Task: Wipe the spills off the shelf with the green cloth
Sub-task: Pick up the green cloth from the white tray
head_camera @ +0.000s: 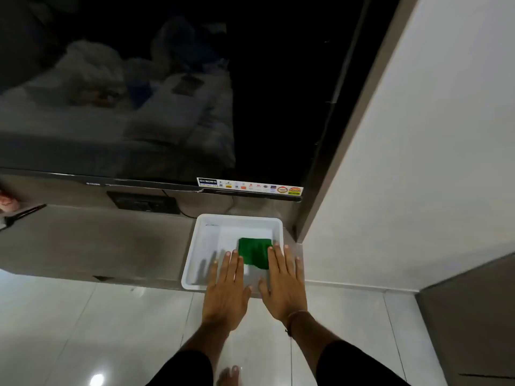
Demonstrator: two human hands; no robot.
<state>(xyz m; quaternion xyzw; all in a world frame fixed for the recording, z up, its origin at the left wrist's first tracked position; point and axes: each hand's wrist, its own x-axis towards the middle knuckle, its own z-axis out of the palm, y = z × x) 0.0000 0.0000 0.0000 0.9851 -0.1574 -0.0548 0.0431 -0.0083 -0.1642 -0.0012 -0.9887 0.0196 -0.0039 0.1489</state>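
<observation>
A folded green cloth [254, 252] lies inside a white plastic tray [204, 224] at the right end of a grey-brown shelf [92, 240]. My left hand [227, 291] hovers flat over the tray's front edge, fingers spread, just left of the cloth. My right hand [284, 282] is also flat and spread, with its fingertips over the cloth's right edge. Neither hand grips anything. A faint dull smear shows on the shelf top to the left of the tray.
A large dark TV screen [167, 93] hangs right above the shelf, with a sticker strip [250, 186] on its lower edge. A black socket plate [143, 203] and cable sit behind. A white wall panel [404, 162] stands to the right. Glossy floor tiles [83, 330] lie below.
</observation>
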